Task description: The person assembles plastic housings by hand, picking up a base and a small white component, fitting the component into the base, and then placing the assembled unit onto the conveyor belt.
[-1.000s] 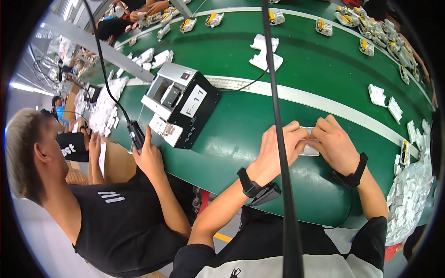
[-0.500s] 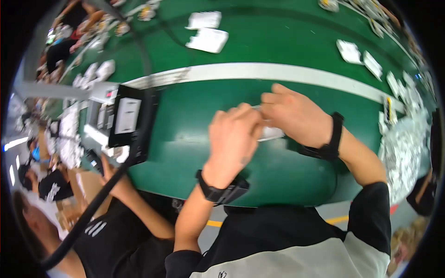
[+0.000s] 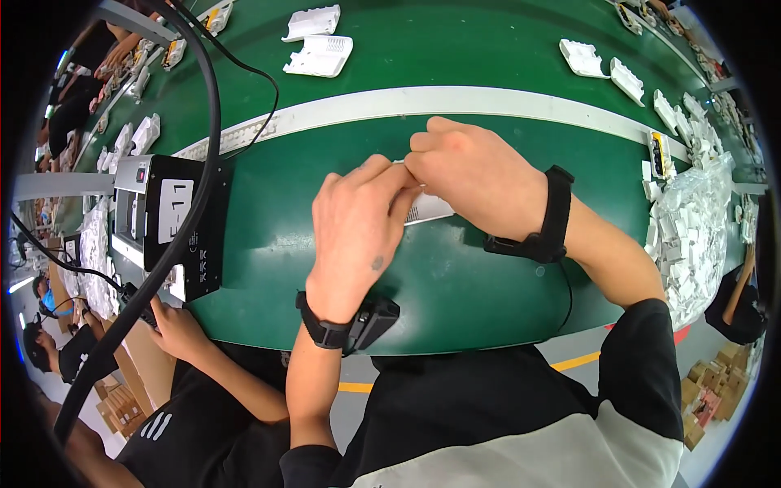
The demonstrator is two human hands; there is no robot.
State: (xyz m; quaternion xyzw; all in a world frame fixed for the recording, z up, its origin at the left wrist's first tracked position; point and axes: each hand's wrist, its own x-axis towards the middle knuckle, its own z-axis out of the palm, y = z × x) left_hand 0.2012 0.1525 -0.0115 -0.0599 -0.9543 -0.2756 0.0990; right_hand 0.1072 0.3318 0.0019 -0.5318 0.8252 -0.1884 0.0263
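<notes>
Close together above the green table, my two hands meet over a white plastic housing piece (image 3: 429, 208), most of it hidden beneath them. A slotted patch shows at its left end. My left hand (image 3: 354, 215) bends over its left side with the fingertips and thumb closed on it. From the right, my right hand (image 3: 480, 175) curls with its fingers against the same piece, touching the left fingertips. What the fingertips pinch is hidden. Each wrist wears a black strap with a dark module.
On the left stands a black boxy machine (image 3: 183, 232) behind a thick black cable (image 3: 213, 106). Beside it, a co-worker's hand (image 3: 175, 329) holds a dark tool. White housing shells (image 3: 319, 55) lie beyond the white rail (image 3: 439, 100). A clear bag of white parts (image 3: 687, 236) sits right.
The whole view has shifted, so everything appears further left and slightly higher. My hands stay together on the white housing piece, with little change in their grip.
</notes>
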